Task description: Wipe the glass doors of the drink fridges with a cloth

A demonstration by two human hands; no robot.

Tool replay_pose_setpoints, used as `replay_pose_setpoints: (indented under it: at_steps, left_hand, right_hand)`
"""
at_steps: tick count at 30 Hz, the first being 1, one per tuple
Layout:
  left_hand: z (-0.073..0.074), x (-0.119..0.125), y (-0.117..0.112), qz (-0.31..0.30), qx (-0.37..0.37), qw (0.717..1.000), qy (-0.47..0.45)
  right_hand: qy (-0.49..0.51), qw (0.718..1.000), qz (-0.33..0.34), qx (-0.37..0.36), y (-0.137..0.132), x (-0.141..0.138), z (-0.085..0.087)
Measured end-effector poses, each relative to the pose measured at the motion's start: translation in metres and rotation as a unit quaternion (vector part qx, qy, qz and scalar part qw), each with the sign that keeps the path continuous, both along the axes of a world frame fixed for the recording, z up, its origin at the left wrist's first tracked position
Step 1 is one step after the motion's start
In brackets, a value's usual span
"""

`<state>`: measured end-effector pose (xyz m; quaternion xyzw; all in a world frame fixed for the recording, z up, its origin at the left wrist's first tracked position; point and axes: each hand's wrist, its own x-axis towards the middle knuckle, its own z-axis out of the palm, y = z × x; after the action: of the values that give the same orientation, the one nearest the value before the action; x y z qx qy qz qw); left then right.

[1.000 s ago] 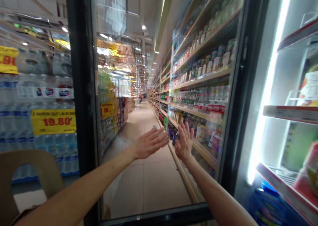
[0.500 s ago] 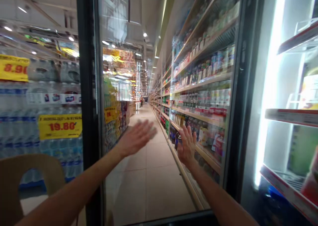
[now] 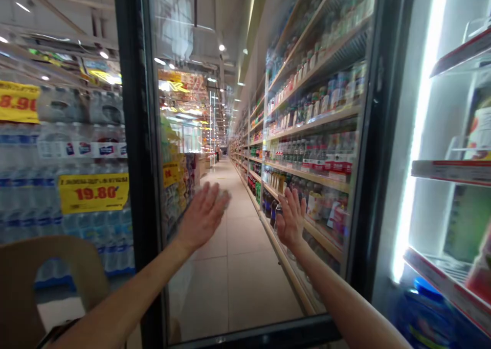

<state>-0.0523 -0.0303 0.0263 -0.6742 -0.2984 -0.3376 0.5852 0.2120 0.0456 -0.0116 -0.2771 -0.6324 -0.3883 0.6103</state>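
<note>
A tall glass door in a black frame stands in front of me. My left hand is stretched out before the pane, palm forward, its fingertips smeared by motion. To the right, my right hand is also raised toward the glass with its fingers spread. Neither hand holds anything. Whether the palms touch the pane or stay just short of it, I cannot tell.
Right of the door is a lit fridge with shelves and a blue-capped container. At left stand packed water bottles with a yellow price sign, and a beige chair. Drink shelves and an aisle show in the glass.
My left hand has shifted left, with its fingers pointing more upward. The right hand has moved only slightly. The view has shifted a little.
</note>
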Motion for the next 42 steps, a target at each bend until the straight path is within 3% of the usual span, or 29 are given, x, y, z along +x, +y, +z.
replay_pose_setpoints:
  at_steps: [3, 4, 6, 9, 11, 13, 16, 20, 22, 25, 28, 31, 32, 34, 35, 38, 40, 42]
  left_hand:
    - [-0.017, 0.002, -0.003, -0.018, -0.083, 0.975, 0.203]
    - [-0.019, 0.002, -0.004, -0.020, -0.098, 0.968, 0.230]
    - [-0.013, 0.003, -0.003, -0.008, -0.089, 0.983, 0.158]
    - [0.014, 0.014, 0.006, 0.006, -0.032, 0.999, -0.017]
    - [0.030, 0.028, 0.014, -0.020, -0.023, 0.999, -0.012]
    - [0.037, 0.040, 0.018, -0.050, -0.033, 0.998, 0.028]
    - [0.030, 0.037, 0.013, -0.039, -0.026, 0.999, -0.021]
    - [0.009, 0.008, -0.004, -0.005, -0.029, 0.998, -0.060]
    - [0.003, 0.000, -0.010, -0.013, -0.028, 0.998, -0.061]
    - [0.002, 0.001, -0.012, -0.018, -0.033, 0.996, -0.078]
    - [0.001, 0.008, -0.012, -0.003, -0.048, 0.994, -0.097]
    - [-0.002, 0.010, -0.012, 0.017, -0.054, 0.992, -0.109]
    - [-0.003, 0.009, -0.012, 0.023, -0.051, 0.993, -0.107]
    - [-0.005, 0.008, -0.011, 0.028, -0.044, 0.994, -0.100]
    - [-0.006, 0.007, -0.011, 0.028, -0.043, 0.994, -0.098]
    - [-0.006, 0.006, -0.011, 0.025, -0.050, 0.993, -0.107]
    - [-0.006, 0.006, -0.010, 0.027, -0.049, 0.993, -0.108]
    - [-0.006, 0.006, -0.010, 0.034, -0.044, 0.994, -0.098]
  right_hand:
    - [0.010, 1.000, 0.001, -0.010, 0.001, -0.001, 0.000]
    - [0.012, 1.000, 0.001, -0.012, 0.002, 0.000, 0.000]
    - [0.011, 1.000, 0.003, -0.014, 0.003, 0.001, 0.000]
    - [0.018, 1.000, 0.016, -0.017, -0.004, -0.002, 0.003]
    - [0.014, 0.998, 0.059, -0.012, -0.017, -0.012, 0.006]
    - [-0.031, 0.991, 0.131, -0.009, -0.032, -0.030, 0.008]
    - [-0.078, 0.980, 0.181, -0.022, -0.052, -0.067, 0.010]
    - [0.015, 0.994, 0.109, -0.027, -0.062, -0.117, 0.029]
    - [0.041, 0.996, 0.073, -0.013, -0.060, -0.127, 0.042]
    - [0.002, 1.000, 0.020, 0.020, -0.048, -0.105, 0.050]
    - [-0.017, 0.999, -0.027, 0.035, -0.027, -0.035, 0.033]
    - [0.155, 0.985, -0.082, 0.007, -0.009, 0.023, 0.008]
    - [0.221, 0.971, -0.084, -0.013, -0.007, 0.027, 0.002]
    - [0.249, 0.965, -0.068, -0.040, -0.011, 0.009, -0.009]
    - [0.211, 0.975, -0.051, -0.046, -0.016, -0.009, -0.014]
    - [-0.042, 0.999, -0.002, -0.022, -0.027, -0.050, -0.027]
    - [-0.096, 0.995, -0.011, -0.010, -0.024, -0.039, -0.033]
    - [-0.021, 0.999, -0.046, -0.011, -0.013, -0.001, -0.032]
